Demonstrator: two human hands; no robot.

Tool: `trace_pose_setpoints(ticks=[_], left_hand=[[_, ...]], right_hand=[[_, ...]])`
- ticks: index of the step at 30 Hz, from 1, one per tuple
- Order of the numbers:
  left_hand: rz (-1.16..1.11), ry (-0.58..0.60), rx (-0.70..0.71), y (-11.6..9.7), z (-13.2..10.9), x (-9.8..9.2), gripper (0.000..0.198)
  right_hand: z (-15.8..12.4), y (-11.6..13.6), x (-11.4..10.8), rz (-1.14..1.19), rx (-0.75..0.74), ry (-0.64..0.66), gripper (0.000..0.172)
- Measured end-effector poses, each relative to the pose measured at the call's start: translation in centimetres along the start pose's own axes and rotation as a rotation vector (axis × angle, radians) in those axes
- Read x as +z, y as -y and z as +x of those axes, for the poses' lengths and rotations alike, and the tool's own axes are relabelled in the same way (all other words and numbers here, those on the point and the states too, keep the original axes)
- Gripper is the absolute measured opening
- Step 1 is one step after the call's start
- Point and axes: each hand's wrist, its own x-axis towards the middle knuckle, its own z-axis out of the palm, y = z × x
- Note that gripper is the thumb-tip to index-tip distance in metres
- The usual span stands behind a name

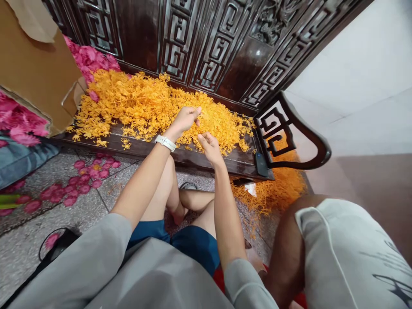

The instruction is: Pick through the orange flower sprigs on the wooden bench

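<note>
A long heap of small yellow-orange artificial-looking flower pieces [141, 101] covers the seat of a dark carved wooden bench [225, 165]. Over the heap's right half is my left hand [186, 119], its thumb and fingers pinched together and a pale watch on the wrist. My right hand [211, 147] hovers lower and to the right, near the seat's front edge, with thumb and forefinger brought together. The two hands are a short way apart. Whatever lies between the fingertips of either hand is too small to make out against the orange pile.
At left stands a cardboard box [35, 64], with pink flowers [22, 120] around it. Pink flower heads [74, 184] lie on the speckled floor. A phone [262, 165] rests by the armrest [309, 159]. More orange pieces [277, 189] are heaped beyond. Another person's knee [286, 240] is at right.
</note>
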Motion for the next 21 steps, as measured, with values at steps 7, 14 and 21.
trace_pose_setpoints(ticks=[7,14,21], left_hand=[[-0.198,-0.211,-0.006,0.3,0.3,-0.8,0.044],[-0.598,-0.368,-0.12,0.8,3.2,-1.2,0.035],[-0.673,-0.507,-0.163,2.2,5.9,0.1,0.037]], right_hand=[[-0.4,-1.0,0.7,-0.085,-0.109,-0.195,0.063],[-0.3,-0.9,3.5,-0.119,-0.243,-0.463,0.061],[0.3,-2.0,5.9,-0.037,-0.219,-0.808,0.045]])
